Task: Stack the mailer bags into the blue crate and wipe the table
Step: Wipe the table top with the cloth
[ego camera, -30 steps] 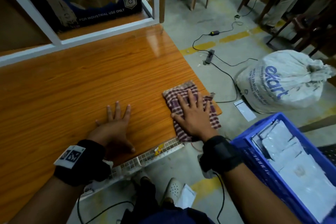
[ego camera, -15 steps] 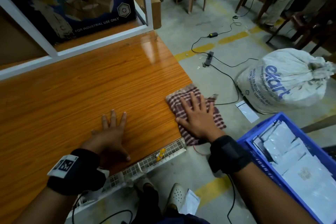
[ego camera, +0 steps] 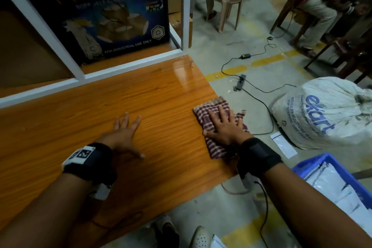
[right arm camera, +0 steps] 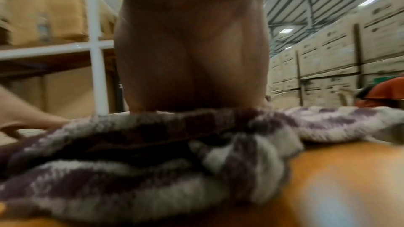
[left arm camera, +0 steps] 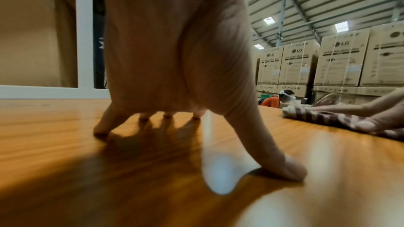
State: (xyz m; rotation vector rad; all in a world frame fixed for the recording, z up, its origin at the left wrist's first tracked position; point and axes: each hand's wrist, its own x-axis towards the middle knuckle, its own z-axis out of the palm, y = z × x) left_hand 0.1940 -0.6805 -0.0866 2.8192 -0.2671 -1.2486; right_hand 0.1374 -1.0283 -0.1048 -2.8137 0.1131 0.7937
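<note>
A maroon-and-white checked cloth (ego camera: 209, 116) lies at the right edge of the orange wooden table (ego camera: 80, 127). My right hand (ego camera: 225, 125) presses flat on it with straight, spread fingers; one corner of the cloth hangs past the edge. My left hand (ego camera: 125, 133) rests palm down on the bare wood to the left, fingers spread. The left wrist view has that hand (left arm camera: 179, 58) propped on its fingertips, with the cloth (left arm camera: 328, 118) off to the right. The right wrist view is filled by the bunched cloth (right arm camera: 153, 161). The blue crate (ego camera: 310, 165) on the floor at lower right holds white mailer bags (ego camera: 332, 187).
A white shelf frame (ego camera: 128, 64) with a tape carton (ego camera: 104, 20) borders the table's far side. On the floor lie a big white sack (ego camera: 326, 112), a loose white mailer (ego camera: 282, 144), black cables and a power strip (ego camera: 241, 81). People sit on chairs at the far right.
My right hand has slid the cloth away from me along the table's right edge. My left hand has moved forward too, still flat on the wood. My head has come closer.
</note>
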